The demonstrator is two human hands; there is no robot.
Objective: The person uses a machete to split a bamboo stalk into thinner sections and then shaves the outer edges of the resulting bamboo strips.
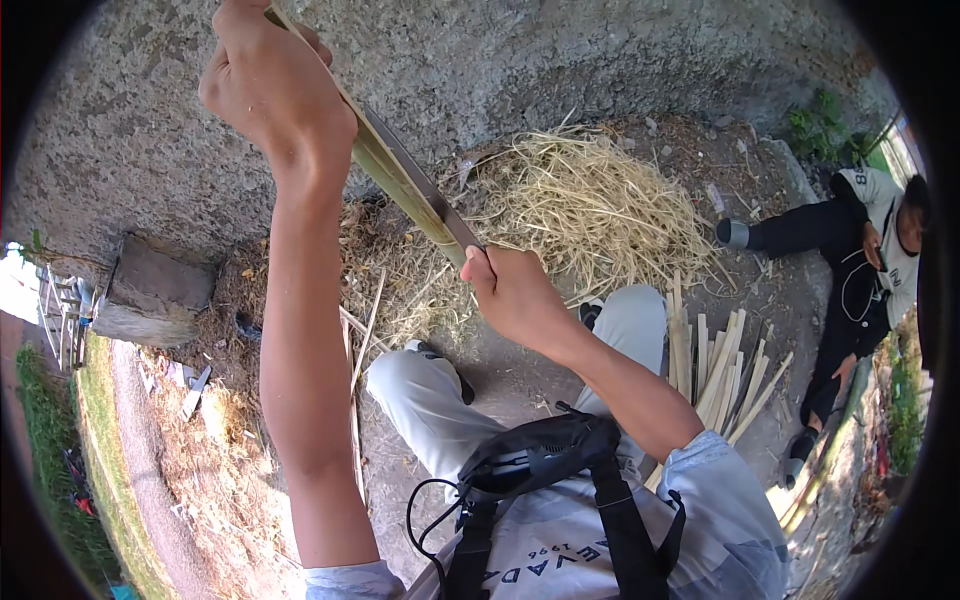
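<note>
- Fingers of the left hand (pixel 280 90) grip a bamboo strip (pixel 393 184).
- Right hand (pixel 518 298) clenches a knife (pixel 418 180) along it.
- Shavings (pixel 600 205) lie at the ground's (pixel 520 380) edge, by the wall (pixel 430 60).

The left hand (pixel 272 85) holds the upper end of a green strip (pixel 385 180), and the right hand (pixel 515 300) grips a long blade (pixel 412 178), which lies along it. Beyond the knees (pixel 637 310) there is a heap of pale shavings (pixel 600 210); at the right sits another person (pixel 855 300).
</note>
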